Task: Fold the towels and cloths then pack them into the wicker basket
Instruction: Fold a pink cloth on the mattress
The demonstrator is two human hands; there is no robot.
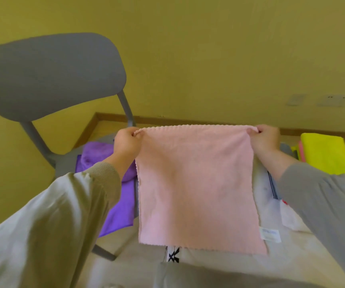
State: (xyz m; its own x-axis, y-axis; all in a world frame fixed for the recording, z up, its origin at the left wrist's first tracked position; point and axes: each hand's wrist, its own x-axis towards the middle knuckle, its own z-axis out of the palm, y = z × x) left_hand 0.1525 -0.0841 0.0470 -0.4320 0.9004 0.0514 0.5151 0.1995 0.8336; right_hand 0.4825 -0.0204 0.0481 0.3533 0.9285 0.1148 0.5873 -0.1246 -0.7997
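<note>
A pink towel (196, 183) hangs flat in front of me, held up by its two top corners. My left hand (126, 144) pinches the top left corner and my right hand (267, 138) pinches the top right corner. A white label (270, 234) shows at the towel's lower right edge. A purple cloth (113, 183) lies crumpled on the chair seat behind my left arm. Folded yellow and pink cloths (325, 154) lie stacked at the right. White cloths (269, 194) lie under and behind the pink towel. No wicker basket is in view.
A grey chair (49, 75) stands at the left with its backrest toward me. A yellow wall with a wooden skirting board (113, 117) closes the space behind. Two wall sockets (333, 99) sit at the right.
</note>
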